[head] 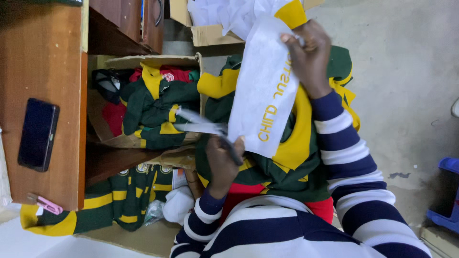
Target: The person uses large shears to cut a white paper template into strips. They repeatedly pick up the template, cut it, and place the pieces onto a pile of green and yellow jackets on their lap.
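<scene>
My right hand [310,55] grips the top edge of a white fabric backing [264,91] with yellow embroidered lettering, attached to a yellow and green garment [291,143] on my lap. My left hand [222,160] holds a pair of scissors [203,125], their blades open and pointing left beside the white backing's lower edge. Both sleeves are striped navy and white.
A cardboard box [153,61] at left holds several green, yellow and red garments. A wooden desk [43,71] carries a dark phone [37,134] and a pink clip [48,205]. More folded green garments [124,196] lie below. Concrete floor at right, a blue crate [449,191].
</scene>
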